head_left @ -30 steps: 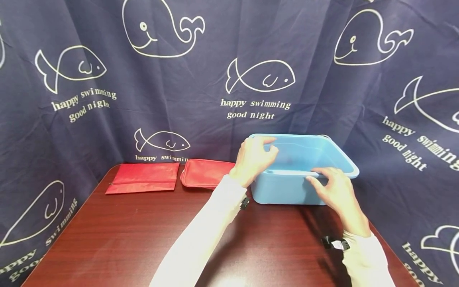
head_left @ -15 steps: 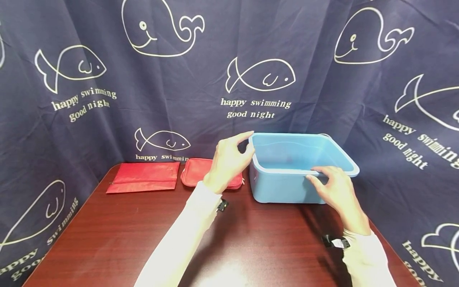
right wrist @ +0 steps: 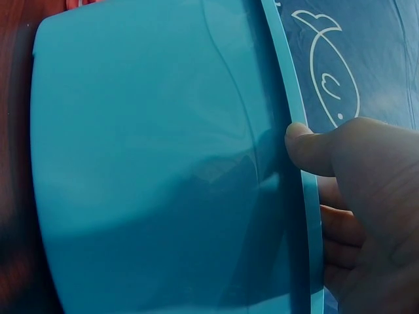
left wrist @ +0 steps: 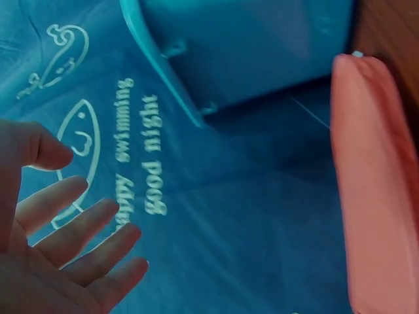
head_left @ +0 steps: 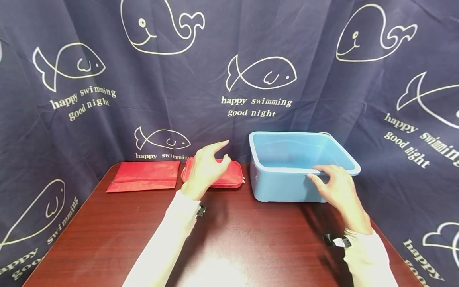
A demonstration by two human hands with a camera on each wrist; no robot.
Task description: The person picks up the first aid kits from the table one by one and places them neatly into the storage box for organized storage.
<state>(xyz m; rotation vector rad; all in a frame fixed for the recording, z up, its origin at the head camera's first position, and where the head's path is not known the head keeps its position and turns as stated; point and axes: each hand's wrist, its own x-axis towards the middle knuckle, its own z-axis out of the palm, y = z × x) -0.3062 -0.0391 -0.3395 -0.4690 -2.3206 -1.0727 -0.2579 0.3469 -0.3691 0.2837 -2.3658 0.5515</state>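
A light blue plastic bin (head_left: 287, 187) stands at the right rear of the table. My right hand (head_left: 337, 189) holds its front rim, the thumb outside and the fingers over the inner side, as the right wrist view also shows. My left hand (head_left: 204, 169) hovers with spread fingers over a red zippered pouch (head_left: 229, 175) and hides part of it. In the left wrist view those fingers (left wrist: 85, 229) hold nothing, and the pouch (left wrist: 373, 183) lies apart from them. The visible inside of the bin shows no contents.
A flat red zippered bag (head_left: 145, 176) lies left of the pouch. A dark blue curtain (head_left: 258, 32) with fish and whale drawings hangs right behind the brown wooden table (head_left: 247, 235).
My left hand has left the bin's inside, crossed its left rim and moved left over the red pouch. My right hand has stayed on the front rim.
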